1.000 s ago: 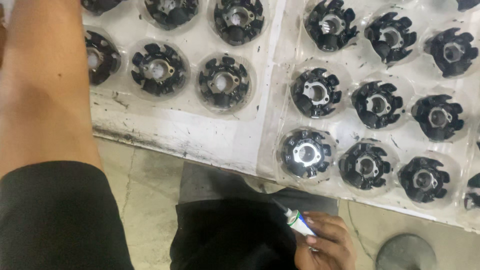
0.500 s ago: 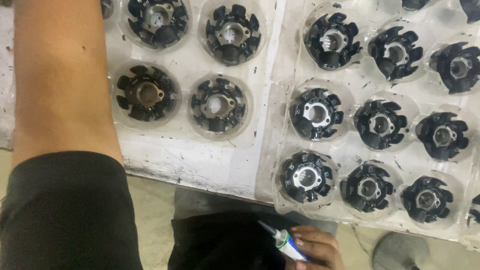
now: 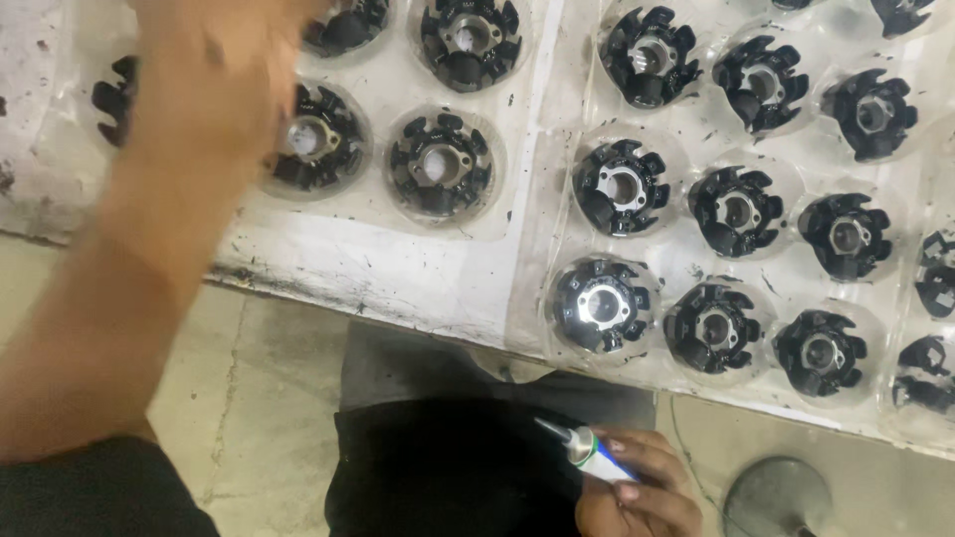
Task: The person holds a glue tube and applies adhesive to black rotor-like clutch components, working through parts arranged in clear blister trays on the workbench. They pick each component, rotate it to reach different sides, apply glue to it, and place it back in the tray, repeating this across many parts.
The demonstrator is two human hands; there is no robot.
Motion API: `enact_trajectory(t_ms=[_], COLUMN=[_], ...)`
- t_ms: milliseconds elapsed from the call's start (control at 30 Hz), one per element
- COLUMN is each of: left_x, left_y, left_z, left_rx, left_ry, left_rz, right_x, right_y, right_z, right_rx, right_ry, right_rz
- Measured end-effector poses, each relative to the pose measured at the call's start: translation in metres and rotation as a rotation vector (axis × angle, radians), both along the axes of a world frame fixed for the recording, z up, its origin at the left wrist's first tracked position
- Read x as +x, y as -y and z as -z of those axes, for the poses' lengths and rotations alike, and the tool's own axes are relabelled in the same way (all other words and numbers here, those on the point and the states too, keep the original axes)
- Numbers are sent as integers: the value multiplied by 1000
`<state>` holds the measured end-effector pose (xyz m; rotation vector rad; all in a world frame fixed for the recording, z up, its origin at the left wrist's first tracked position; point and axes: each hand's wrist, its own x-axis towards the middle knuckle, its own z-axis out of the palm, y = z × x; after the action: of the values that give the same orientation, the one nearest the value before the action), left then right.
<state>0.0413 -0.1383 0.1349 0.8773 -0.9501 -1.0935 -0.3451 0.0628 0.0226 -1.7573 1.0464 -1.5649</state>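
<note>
A: What's in the trays?

B: Two clear plastic trays on a white table (image 3: 398, 288). Left tray (image 3: 517, 149) & right tray (image 3: 557, 328), each w/ round pockets, one black finned part per pocket. Nearest right-tray corner pocket has a part (image 3: 600, 304) w/ shiny metal centre. Left tray's front pocket holds another part (image 3: 440, 165).

A: Hands?

B: Right hand (image 3: 637, 487) low, below table edge, fingers wrapped round a small tube (image 3: 587, 450), nozzle pointing up-left, well apart from trays. Left hand (image 3: 214, 70) blurred, over left tray's far pockets, near a part (image 3: 316, 139) – can't tell if fingers spread or curled, or if touching.

A: Below?

B: Dark trousers, concrete floor, round grey disc (image 3: 781, 495) just beside right hand.
</note>
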Motion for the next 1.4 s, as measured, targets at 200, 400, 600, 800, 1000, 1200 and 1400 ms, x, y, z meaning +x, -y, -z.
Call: enact_trajectory(t_ms=[200, 400, 600, 800, 1000, 1200, 1400], left_x=[-72, -122, -159, -167, -179, -185, -193], left_y=[-93, -150, -197, -222, -227, -230, -232], left_z=[2, 29, 45, 34, 25, 28, 33], left_rx=[-73, -61, -129, -168, -169, -171, -141], left_ry=[-904, -738, -438, -83, -117, -129, -178], left_rz=[292, 119, 168, 210, 245, 226, 232], right_x=[21, 22, 10, -8, -23, -18, -18], right_y=[-7, -25, -45, -58, -67, -66, -66], right_z=[-22, -43, -48, -52, -64, -67, -78], right_rx=[10, -35, -119, -196, -153, -264, -241], right_ry=[12, -52, -148, -280, -420, -485, -495], right_rz=[173, 155, 96, 15, -105, -82, -79])
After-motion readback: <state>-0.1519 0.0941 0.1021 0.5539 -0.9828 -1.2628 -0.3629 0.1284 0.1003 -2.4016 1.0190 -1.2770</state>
